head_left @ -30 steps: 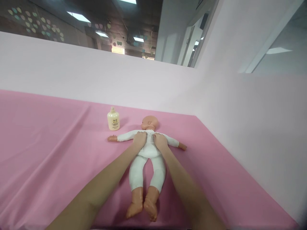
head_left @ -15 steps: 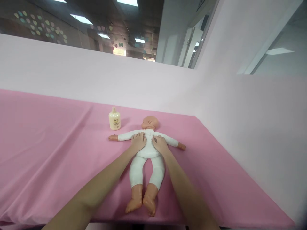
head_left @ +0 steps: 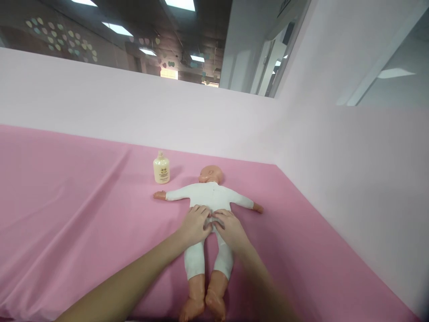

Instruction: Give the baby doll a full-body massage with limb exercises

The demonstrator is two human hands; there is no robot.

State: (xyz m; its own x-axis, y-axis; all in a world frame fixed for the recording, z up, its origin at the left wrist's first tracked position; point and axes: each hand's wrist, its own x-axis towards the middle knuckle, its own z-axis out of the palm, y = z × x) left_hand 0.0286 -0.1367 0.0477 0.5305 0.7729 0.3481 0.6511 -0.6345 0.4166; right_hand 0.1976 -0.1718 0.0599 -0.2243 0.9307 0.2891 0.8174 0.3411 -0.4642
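A baby doll in a white suit lies face down on the pink cloth, arms spread, head toward the wall, bare feet toward me. My left hand lies flat on the doll's lower back, on the left side, fingers stretched out. My right hand rests beside it on the right side of the lower back, fingers also laid flat. The fingertips of both hands nearly meet over the doll's waist. Neither hand holds anything.
A small cream lotion bottle stands upright on the cloth, just left of the doll's head. Pale walls close the surface at the back and on the right. The cloth has folds on the left.
Both hands have slid from the doll's shoulders down its back to the waist, toward me. The doll and bottle stay where they were.
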